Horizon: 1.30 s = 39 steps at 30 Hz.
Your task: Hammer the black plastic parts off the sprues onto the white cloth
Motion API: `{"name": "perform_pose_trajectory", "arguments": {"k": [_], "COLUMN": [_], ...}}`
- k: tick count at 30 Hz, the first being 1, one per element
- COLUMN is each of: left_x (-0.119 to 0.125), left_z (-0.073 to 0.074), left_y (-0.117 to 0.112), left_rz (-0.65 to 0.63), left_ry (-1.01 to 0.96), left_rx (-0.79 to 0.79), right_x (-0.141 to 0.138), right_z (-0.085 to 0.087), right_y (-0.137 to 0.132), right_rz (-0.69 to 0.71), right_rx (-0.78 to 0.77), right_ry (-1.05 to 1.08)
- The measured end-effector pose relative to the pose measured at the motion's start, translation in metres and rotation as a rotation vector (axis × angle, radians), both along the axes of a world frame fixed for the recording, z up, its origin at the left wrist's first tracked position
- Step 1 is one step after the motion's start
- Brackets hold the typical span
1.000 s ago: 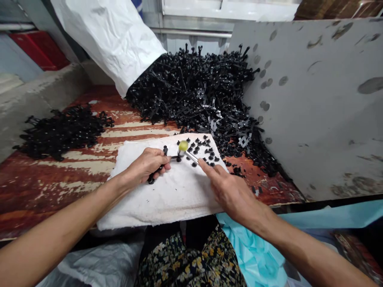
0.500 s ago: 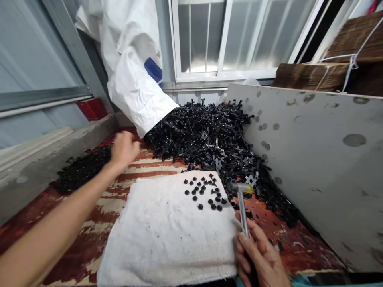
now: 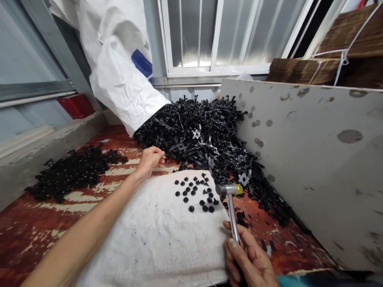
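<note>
My right hand (image 3: 249,259) is closed around the handle of a small metal hammer (image 3: 229,199) with a yellow-tipped head, held upright over the right edge of a white cloth (image 3: 155,235). Several small round black caps (image 3: 194,193) lie on the far part of the cloth. My left hand (image 3: 151,158) reaches out to the near edge of a big heap of black plastic strips (image 3: 206,135), fingers curled at the strips; whether it grips one is unclear.
A smaller heap of black pieces (image 3: 74,171) lies at the left on the worn red table (image 3: 38,223). A white sack (image 3: 119,75) spills the big heap. A grey board (image 3: 314,159) stands at the right; a window (image 3: 221,36) is behind.
My left hand let go of a black piece on the cloth, swung left towards the smaller heap, then came to the big heap. My right hand drew the hammer back to the cloth's right edge.
</note>
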<state>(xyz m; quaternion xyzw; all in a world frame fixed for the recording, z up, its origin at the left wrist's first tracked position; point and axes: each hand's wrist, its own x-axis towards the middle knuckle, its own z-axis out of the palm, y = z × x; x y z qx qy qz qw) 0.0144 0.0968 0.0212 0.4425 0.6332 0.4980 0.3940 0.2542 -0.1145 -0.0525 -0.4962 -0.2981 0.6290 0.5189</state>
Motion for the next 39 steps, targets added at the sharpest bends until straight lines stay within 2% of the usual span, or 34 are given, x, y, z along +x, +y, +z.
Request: {"name": "perform_pose_trajectory", "arguments": {"k": [4, 8, 10, 15, 20, 24, 29, 32, 35, 39], "left_x": [-0.018, -0.025, -0.028, -0.044, -0.054, -0.038, 0.000, 0.018, 0.023, 0.020], "left_z": [0.010, 0.012, 0.010, 0.000, -0.008, -0.010, -0.022, -0.031, -0.041, -0.043], "left_y": [-0.028, -0.048, -0.056, -0.089, -0.135, -0.165, -0.192, -0.205, -0.213, -0.213], "left_rz": [-0.051, -0.119, -0.141, -0.172, -0.227, -0.284, -0.315, -0.362, -0.374, -0.360], "left_ry": [-0.123, -0.203, -0.198, -0.120, -0.016, 0.094, 0.362, 0.429, 0.342, -0.025], "left_rx": [-0.078, -0.164, -0.166, 0.007, -0.089, -0.124, 0.049, 0.122, 0.092, -0.116], "right_x": [-0.001, -0.001, -0.002, -0.001, 0.005, 0.000, -0.025, -0.038, -0.041, -0.038], "right_z": [0.004, 0.004, 0.003, 0.002, 0.004, 0.011, 0.026, 0.025, 0.018, 0.012], "right_y": [-0.001, -0.001, -0.001, -0.001, 0.000, 0.002, 0.001, -0.003, -0.006, -0.005], "right_rz": [-0.013, -0.018, -0.025, -0.036, 0.025, 0.037, 0.227, 0.278, 0.186, 0.161], "right_rx": [0.035, 0.072, 0.098, 0.118, 0.086, 0.099, 0.115, 0.097, 0.159, 0.239], "right_ry": [-0.024, -0.055, -0.063, -0.067, -0.083, -0.073, -0.114, -0.063, -0.073, -0.124]}}
